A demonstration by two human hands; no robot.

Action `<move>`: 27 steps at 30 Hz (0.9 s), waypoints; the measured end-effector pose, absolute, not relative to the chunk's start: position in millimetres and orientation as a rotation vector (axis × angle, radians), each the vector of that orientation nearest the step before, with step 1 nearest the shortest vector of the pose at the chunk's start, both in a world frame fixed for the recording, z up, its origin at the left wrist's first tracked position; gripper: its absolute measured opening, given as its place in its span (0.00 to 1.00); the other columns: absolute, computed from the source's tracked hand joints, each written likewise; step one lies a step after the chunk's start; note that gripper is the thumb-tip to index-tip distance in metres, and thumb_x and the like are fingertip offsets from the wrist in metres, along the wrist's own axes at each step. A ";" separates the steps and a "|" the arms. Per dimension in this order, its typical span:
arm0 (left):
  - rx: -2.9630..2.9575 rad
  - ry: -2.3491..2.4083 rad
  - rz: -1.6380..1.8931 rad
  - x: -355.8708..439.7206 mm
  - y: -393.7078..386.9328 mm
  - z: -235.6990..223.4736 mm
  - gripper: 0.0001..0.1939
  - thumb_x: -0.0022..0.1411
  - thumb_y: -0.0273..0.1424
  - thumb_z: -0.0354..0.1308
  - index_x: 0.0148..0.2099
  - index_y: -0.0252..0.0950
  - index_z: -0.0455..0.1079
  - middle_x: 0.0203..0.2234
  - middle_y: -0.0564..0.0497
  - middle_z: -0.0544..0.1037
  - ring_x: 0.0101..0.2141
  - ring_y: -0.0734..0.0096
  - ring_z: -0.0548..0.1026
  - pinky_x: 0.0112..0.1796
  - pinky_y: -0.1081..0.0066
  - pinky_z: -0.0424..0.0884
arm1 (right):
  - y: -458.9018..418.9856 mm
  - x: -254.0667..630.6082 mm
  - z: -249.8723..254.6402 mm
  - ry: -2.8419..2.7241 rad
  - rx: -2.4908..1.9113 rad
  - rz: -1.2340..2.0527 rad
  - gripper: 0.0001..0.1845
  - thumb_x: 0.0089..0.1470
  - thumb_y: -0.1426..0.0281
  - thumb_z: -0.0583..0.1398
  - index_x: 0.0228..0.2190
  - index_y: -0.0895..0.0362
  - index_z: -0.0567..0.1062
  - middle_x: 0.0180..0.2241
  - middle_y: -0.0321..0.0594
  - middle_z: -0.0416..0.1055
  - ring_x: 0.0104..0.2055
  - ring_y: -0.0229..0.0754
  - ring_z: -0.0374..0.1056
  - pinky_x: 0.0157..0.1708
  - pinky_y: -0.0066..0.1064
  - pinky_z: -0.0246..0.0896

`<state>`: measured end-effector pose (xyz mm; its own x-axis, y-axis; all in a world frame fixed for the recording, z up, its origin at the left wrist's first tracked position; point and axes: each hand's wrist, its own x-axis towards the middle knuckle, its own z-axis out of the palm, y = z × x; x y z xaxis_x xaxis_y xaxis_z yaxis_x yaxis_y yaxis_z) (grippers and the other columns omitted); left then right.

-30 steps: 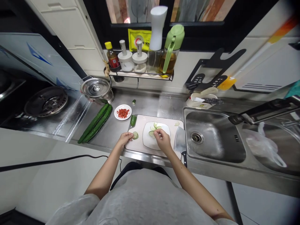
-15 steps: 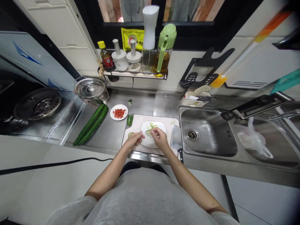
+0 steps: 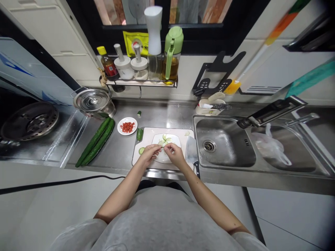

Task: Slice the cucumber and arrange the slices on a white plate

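My left hand [image 3: 148, 154] and my right hand [image 3: 174, 154] meet over a white plate [image 3: 175, 140] on a pale cutting board [image 3: 149, 134]. Both hands are pinched together at the fingertips on a thin cucumber slice between them. A few cucumber slices [image 3: 165, 138] lie on the far part of the plate. Another slice [image 3: 141, 150] rests on the board to the left of my left hand. A short cucumber piece [image 3: 140, 134] sits at the board's far left corner. A cleaver [image 3: 192, 155] lies along the board's right edge.
Two whole cucumbers [image 3: 95, 142] lie left of the board beside a small dish of chopped red chili [image 3: 127, 126]. A lidded steel pot [image 3: 92, 101] stands behind them. A steel sink [image 3: 223, 144] is right of the board. A rack of condiment bottles [image 3: 141, 66] hangs on the wall.
My left hand left the slice on the board and moved right to meet my right hand over the plate. The view shifted, so everything slid left in the picture.
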<state>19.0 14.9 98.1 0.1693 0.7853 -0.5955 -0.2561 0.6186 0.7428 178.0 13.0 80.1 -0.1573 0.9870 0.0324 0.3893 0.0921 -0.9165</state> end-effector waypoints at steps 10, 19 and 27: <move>0.485 1.151 0.936 22.7 11.9 97.8 0.19 0.40 0.38 0.71 0.33 0.32 0.73 0.25 0.51 0.74 0.25 0.81 0.68 0.24 0.81 0.58 | 15.3 173.9 73.1 -1.342 -1.260 1.377 0.12 0.47 0.59 0.60 0.26 0.56 0.71 0.24 0.35 0.68 0.27 0.36 0.63 0.29 0.28 0.60; 0.520 1.160 0.961 25.3 12.9 94.5 0.22 0.39 0.37 0.70 0.36 0.33 0.71 0.27 0.52 0.74 0.29 0.79 0.71 0.28 0.80 0.63 | 17.4 176.0 68.0 -1.279 -1.276 1.432 0.17 0.45 0.55 0.61 0.26 0.56 0.70 0.21 0.33 0.67 0.24 0.35 0.62 0.25 0.27 0.59; 0.535 1.178 0.998 32.6 13.5 95.1 0.31 0.37 0.32 0.69 0.46 0.37 0.66 0.28 0.54 0.75 0.28 0.79 0.71 0.31 0.77 0.65 | 18.1 184.5 66.8 -1.270 -1.322 1.428 0.19 0.42 0.53 0.63 0.26 0.56 0.70 0.21 0.33 0.67 0.23 0.35 0.62 0.24 0.27 0.59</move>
